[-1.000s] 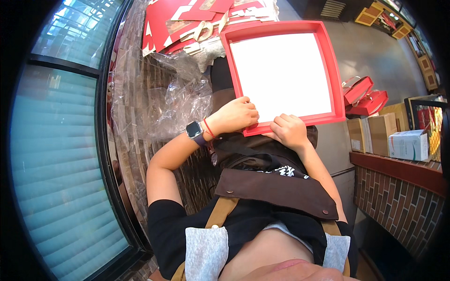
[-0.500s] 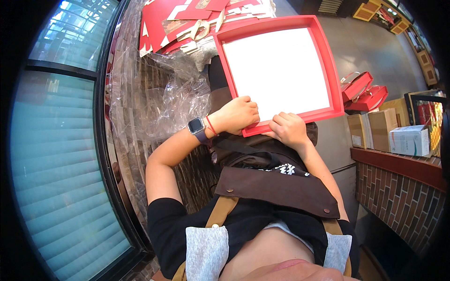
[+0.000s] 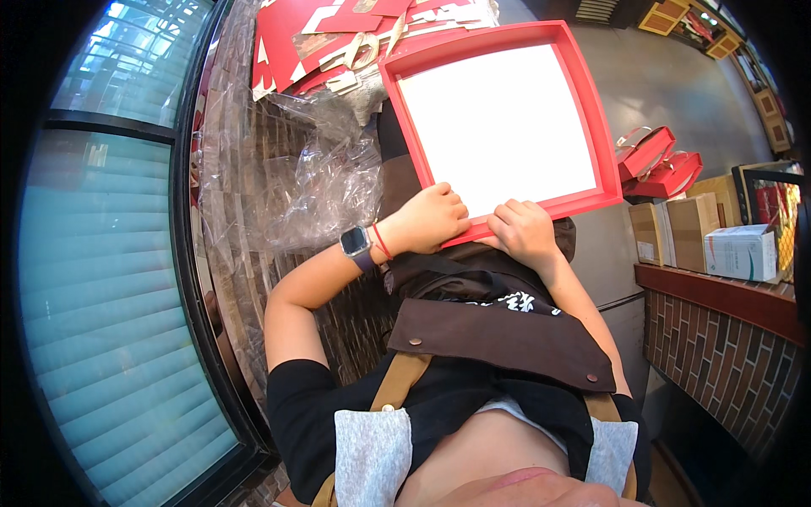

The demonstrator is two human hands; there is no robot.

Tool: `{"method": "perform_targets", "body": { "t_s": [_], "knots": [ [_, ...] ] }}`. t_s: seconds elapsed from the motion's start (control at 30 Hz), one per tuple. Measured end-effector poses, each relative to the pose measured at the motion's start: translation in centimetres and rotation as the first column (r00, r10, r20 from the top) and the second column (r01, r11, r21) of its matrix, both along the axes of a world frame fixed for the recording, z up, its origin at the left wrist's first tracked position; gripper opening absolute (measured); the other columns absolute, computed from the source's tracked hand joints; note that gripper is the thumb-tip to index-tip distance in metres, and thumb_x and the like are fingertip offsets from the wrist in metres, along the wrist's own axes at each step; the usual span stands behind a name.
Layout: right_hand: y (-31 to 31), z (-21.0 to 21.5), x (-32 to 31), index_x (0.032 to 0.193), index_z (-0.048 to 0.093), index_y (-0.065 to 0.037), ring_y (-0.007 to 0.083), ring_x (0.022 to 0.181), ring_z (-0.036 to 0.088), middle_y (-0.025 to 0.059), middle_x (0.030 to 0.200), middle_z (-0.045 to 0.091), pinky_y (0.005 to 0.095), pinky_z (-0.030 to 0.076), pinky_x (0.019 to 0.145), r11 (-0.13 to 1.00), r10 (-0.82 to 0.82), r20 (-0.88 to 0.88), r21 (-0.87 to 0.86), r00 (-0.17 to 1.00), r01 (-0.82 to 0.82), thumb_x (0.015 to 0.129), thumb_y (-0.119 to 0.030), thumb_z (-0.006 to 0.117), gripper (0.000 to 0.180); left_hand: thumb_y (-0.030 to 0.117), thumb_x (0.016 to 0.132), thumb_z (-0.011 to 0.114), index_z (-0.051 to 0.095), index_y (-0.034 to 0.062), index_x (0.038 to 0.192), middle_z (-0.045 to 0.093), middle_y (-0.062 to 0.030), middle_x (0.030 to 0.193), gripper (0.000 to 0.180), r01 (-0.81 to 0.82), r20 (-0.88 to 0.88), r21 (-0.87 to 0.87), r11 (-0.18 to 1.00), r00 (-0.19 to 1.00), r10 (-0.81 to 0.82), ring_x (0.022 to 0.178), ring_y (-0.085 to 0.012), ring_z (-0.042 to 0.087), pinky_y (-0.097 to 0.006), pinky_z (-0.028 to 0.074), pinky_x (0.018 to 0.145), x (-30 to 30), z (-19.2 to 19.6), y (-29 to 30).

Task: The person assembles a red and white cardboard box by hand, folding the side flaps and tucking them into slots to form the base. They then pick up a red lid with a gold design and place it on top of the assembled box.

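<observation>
A shallow red cardboard box tray [image 3: 605,144] with a white inner base rests over my lap, its inside facing up. My left hand [image 3: 429,218], with a watch [image 3: 355,242] on the wrist, grips its near left corner, fingers curled over the rim. Close by on the near wall, my right hand [image 3: 522,230] pinches the rim, fingers inside and thumb beneath. Parts of both thumbs are hidden by the hands and the wall. Beneath the tray lies my dark brown apron [image 3: 498,342].
Flat red cardboard pieces [image 3: 325,34] with pale ribbon handles lie piled at the far left. Crumpled clear plastic wrap [image 3: 329,182] covers the bench to the left. At the right are red gift boxes [image 3: 663,165], brown cartons [image 3: 694,228], a white box [image 3: 742,253] and a brick wall [image 3: 726,355].
The tray's far side has shifted slightly away and left. My left hand has slid a little lower along the corner, and the right hand keeps its hold on the near wall.
</observation>
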State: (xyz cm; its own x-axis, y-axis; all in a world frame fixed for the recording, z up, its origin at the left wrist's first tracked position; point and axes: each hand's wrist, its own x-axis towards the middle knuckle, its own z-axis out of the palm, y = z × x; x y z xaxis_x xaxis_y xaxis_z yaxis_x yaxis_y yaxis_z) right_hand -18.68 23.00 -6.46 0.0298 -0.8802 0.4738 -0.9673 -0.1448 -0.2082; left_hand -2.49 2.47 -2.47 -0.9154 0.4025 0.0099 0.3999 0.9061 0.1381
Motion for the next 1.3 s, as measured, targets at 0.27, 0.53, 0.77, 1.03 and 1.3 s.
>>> {"method": "perform_targets", "body": {
  "t_s": [0.27, 0.53, 0.77, 1.03, 1.3],
  "knots": [
    [3.7, 3.3, -4.0, 0.086, 0.066, -0.009, 0.0311, 0.088, 0.063, 0.0074, 0.086, 0.064, 0.0452, 0.049, 0.083, 0.967, -0.252, 0.08, -0.002, 0.964, 0.253, 0.082, -0.036, 0.084, 0.032, 0.008, 0.068, 0.072, 0.069, 0.0106, 0.092, 0.07, -0.0058, 0.082, 0.024, -0.277, -0.089, -0.072, 0.958, 0.959, 0.271, 0.097, -0.0268, 0.068, -0.044, 0.046, 0.111, 0.1, 4.8, -0.8],
    [6.8, 4.0, -3.5, 0.092, 0.072, -0.009, 0.0249, 0.112, 0.067, 0.0035, 0.099, 0.073, 0.0477, 0.038, 0.111, 0.955, -0.295, -0.013, -0.016, 0.955, 0.295, 0.082, -0.023, 0.087, 0.023, 0.017, 0.087, 0.066, 0.067, 0.0071, 0.105, 0.064, -0.0114, 0.108, 0.02, -0.507, -0.554, -0.104, 0.856, 0.744, 0.374, 0.13, -0.0332, 0.061, -0.059, 0.034, 0.125, -1.1, 5.6, -2.1],
    [-0.4, 3.8, -0.3, 0.1, 0.069, -0.003, 0.0319, 0.099, 0.07, 0.0101, 0.102, 0.072, 0.0462, 0.054, 0.094, 0.997, 0.046, 0.317, 0.048, 0.947, -0.065, 0.08, -0.027, 0.088, 0.036, 0.019, 0.086, 0.069, 0.069, 0.0113, 0.106, 0.066, -0.0085, 0.122, 0.02, -0.304, -0.636, 0.132, 0.943, 0.704, 0.316, 0.124, -0.0271, 0.061, -0.05, 0.044, 0.118, -2.1, -4.6, 2.7],
    [-1.9, 3.5, -0.9, 0.102, 0.067, -0.005, 0.0263, 0.101, 0.063, 0.0069, 0.102, 0.064, 0.0413, 0.049, 0.092, 0.974, -0.06, -0.013, 0.217, 0.998, 0.061, 0.072, -0.06, 0.086, 0.065, 0.021, 0.082, 0.068, 0.067, 0.0145, 0.09, 0.066, -0.0001, 0.1, 0.01, -0.32, -0.711, 0.134, 0.938, 0.628, 0.316, 0.111, -0.0208, 0.064, -0.046, 0.046, 0.116, -1.8, -6.8, 1.7],
    [-3.1, 3.0, -0.3, 0.087, 0.065, -0.009, 0.0251, 0.092, 0.062, 0.0054, 0.092, 0.06, 0.0413, 0.049, 0.089, 0.993, -0.057, 0.014, 0.107, 0.998, 0.055, 0.065, -0.051, 0.091, 0.055, 0.019, 0.078, 0.068, 0.062, 0.0146, 0.085, 0.064, -0.0007, 0.096, 0.011, -0.296, -0.719, 0.164, 0.941, 0.617, 0.32, 0.106, -0.0223, 0.064, -0.046, 0.047, 0.113, -1.8, -7.2, 1.7]
  ]
}}
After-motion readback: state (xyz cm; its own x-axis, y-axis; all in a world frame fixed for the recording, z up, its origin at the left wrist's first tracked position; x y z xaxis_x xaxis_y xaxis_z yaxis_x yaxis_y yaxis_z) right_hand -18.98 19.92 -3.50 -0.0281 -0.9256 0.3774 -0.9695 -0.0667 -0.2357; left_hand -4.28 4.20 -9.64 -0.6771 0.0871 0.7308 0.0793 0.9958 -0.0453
